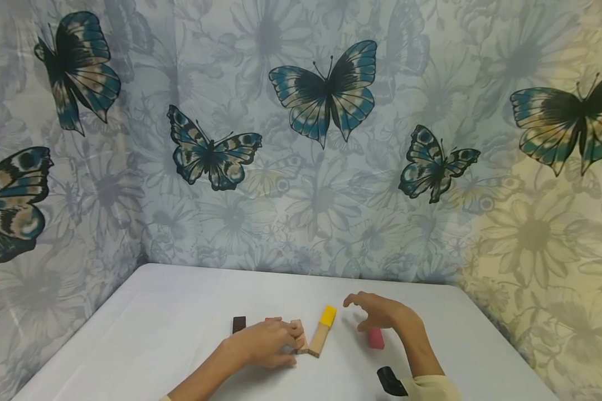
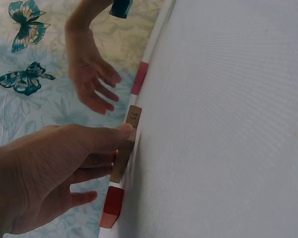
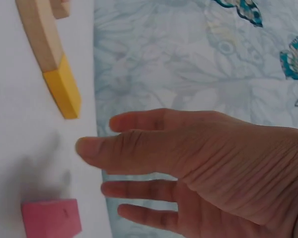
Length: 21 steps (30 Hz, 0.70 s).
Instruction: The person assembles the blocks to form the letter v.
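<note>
My left hand (image 1: pixel 268 342) is over the left of two plain wooden blocks (image 1: pixel 301 344). In the left wrist view its thumb and fingers pinch a wooden block (image 2: pixel 121 161) with a printed mark at the near end. Beside it a second plain block (image 1: pixel 319 340) lies end to end with a yellow block (image 1: pixel 328 316). My right hand (image 1: pixel 378 311) hovers above the table with fingers spread and loosely bent, holding nothing. A pink block (image 1: pixel 376 338) lies below it, apart from the fingers in the right wrist view.
A black block (image 1: pixel 238 323) lies left of the left hand. A red-orange block (image 2: pixel 111 206) sits beyond the left fingers, mostly covered in the head view. The white table (image 1: pixel 180 301) meets butterfly-patterned cloth walls (image 1: pixel 326 223) at the back and sides.
</note>
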{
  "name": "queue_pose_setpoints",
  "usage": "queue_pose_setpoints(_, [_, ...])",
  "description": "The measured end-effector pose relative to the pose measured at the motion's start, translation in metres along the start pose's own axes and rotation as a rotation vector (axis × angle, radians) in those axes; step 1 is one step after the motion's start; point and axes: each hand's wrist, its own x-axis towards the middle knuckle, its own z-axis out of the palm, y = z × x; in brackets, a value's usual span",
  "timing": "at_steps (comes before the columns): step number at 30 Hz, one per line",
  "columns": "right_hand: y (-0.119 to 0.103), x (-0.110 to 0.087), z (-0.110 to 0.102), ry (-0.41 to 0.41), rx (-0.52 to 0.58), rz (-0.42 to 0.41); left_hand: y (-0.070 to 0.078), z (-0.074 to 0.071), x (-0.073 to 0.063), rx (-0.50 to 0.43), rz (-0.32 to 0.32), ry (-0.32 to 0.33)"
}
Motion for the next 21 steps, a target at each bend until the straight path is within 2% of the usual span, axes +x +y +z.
queue_pose_setpoints(5, [0.005,-0.008,-0.005,-0.024,0.01,0.008,-0.002,0.003,-0.001,-0.013,0.01,0.007])
queue_pose_setpoints(15, [0.011,-0.013,-0.007,-0.035,-0.037,0.105,-0.005,0.005,-0.001,0.034,0.052,0.038])
queue_pose_setpoints(21, [0.017,-0.014,-0.003,-0.042,-0.064,0.165,-0.005,0.004,0.001,0.02,0.047,0.036])
